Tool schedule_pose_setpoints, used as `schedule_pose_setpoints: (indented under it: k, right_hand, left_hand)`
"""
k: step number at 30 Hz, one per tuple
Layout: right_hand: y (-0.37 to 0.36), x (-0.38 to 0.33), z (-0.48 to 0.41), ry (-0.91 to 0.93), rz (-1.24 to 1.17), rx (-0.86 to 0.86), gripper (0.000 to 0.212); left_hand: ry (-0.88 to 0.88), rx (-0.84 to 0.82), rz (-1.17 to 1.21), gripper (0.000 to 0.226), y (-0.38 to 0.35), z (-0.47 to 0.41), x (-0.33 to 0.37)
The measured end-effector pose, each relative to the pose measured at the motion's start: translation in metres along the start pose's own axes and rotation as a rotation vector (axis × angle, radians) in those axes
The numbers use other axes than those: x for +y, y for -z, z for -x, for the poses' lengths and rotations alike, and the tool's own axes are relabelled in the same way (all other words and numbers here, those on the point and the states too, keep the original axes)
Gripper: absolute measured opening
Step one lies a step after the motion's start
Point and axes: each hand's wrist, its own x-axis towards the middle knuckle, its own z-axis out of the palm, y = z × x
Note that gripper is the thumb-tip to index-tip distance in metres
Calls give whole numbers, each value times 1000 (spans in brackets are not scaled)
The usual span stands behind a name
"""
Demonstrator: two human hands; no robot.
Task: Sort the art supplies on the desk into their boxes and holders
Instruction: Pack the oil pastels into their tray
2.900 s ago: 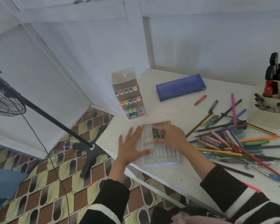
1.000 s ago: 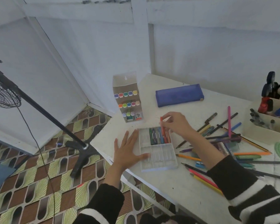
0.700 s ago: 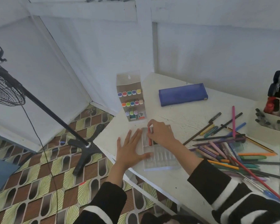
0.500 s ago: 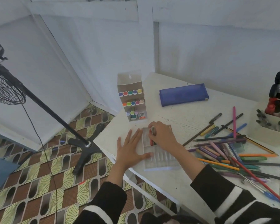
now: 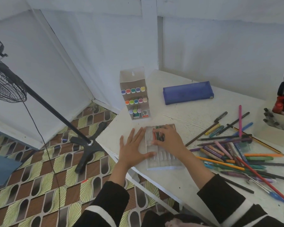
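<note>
White table (image 5: 187, 118) against pale walls. Left grip (image 5: 132, 149) lies flat, fingers spread, thumb touching the clear tray (image 5: 164, 158). Right grip (image 5: 170, 140) curls onto pens (image 5: 157, 136) slotted in the tray's far end; loose pencils (image 5: 228, 149) sprawl rightward.

One clear tray (image 5: 162, 158), one marker stand (image 5: 134, 82) with thirteen caps (image 5: 132, 90) showing: five, five, three. One blue pencil case (image 5: 188, 92), one white holder box (image 5: 269, 134) far right, one fan (image 5: 7, 86) left. Loose pens and pencils (image 5: 228, 149) on the bench (image 5: 179, 115) - too tangled to count.
</note>
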Motion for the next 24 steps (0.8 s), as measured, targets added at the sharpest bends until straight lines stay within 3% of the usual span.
schedule_pose_setpoints:
  k: [10, 16, 21, 24]
  right_hand:
    - [-5, 0, -1, -43, -2, 38, 44]
    - [36, 11, -1, -70, -332, 29, 31]
    - [101, 57, 3, -163, -91, 249, 22]
    - [132, 86, 0, -271, 187, 337, 27]
  left_hand:
    - [6, 2, 7, 98, 3, 2, 3]
    - [5, -10, 5, 100, 4, 2, 2]
    - [4, -14, 8, 100, 4, 2, 2]
    - [0, -9, 13, 101, 4, 2, 2]
